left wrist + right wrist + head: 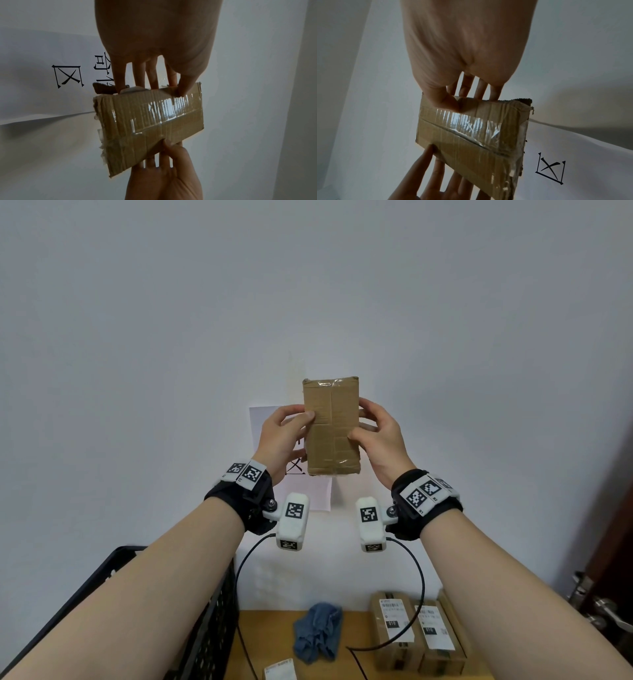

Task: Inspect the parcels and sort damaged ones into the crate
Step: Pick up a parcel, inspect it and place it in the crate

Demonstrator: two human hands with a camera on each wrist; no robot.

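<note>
At the lower left of the head view, the black slatted crate (205, 628) stands beside the wooden table (267, 645); its interior is mostly hidden behind the forearm, so any contents cannot be told. Moving right to the frame centre, the left hand (281, 440) pinches one long edge of the upright cardboard parcel (332, 426), thumb on the taped face, fingers spread behind; the right hand (380, 440) pinches the opposite edge likewise. The parcel is held in the air before a paper sign (263, 422) on the wall, well above the table. The left wrist view shows a torn, frayed corner (101, 94), apparently exposing something pale inside. Risk: edge-only pinches on glossy tape may slip, and tilting could spill contents through the tear. At the lower right, a blue cloth (318, 635) and two labelled parcels (418, 635) lie on the table.
</note>
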